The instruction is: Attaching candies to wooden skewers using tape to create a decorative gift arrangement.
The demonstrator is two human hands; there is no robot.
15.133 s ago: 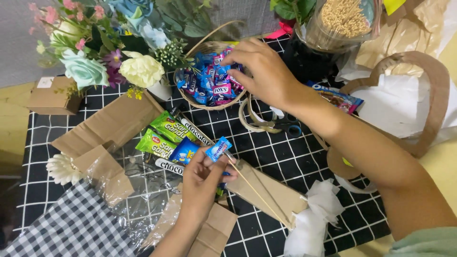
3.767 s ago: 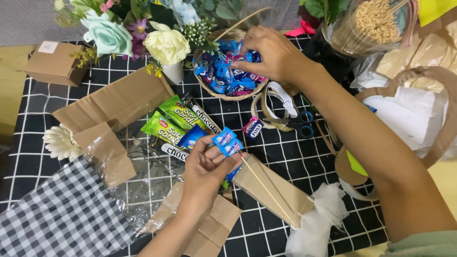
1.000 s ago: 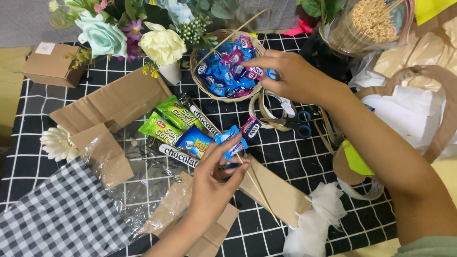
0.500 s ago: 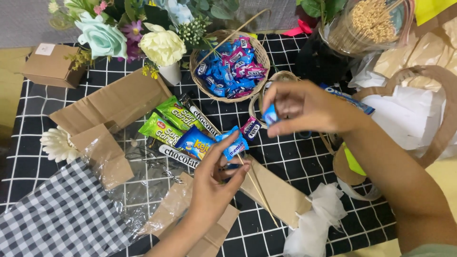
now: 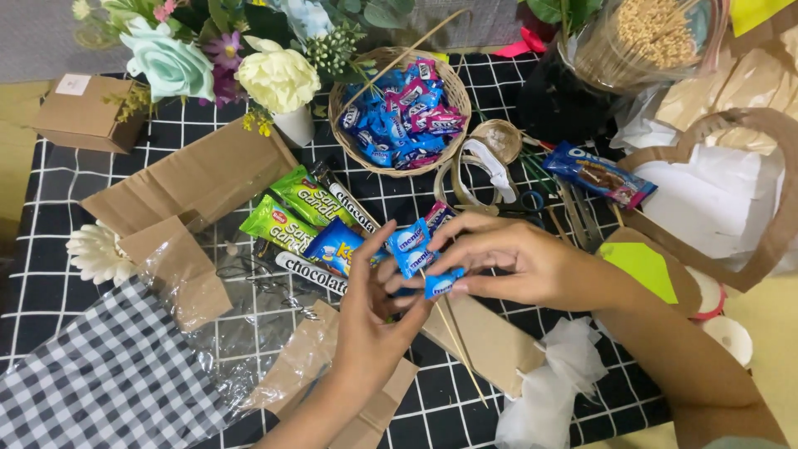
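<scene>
Over checkered cloth (image 5: 515, 204), both hands' fingers (image 5: 432, 278) pinch small blue candy packets (image 5: 413, 248).

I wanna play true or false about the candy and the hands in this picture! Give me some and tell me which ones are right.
1. The right hand pinches a small blue candy packet. True.
2. The wicker basket holds oranges. False: it holds blue and pink wrapped candies.
3. The left hand is by the thin wooden skewers. True.
4. The tablecloth is plain red. False: it is black with a white grid.
5. The two hands are far apart. False: their fingertips meet at the candy.
</scene>
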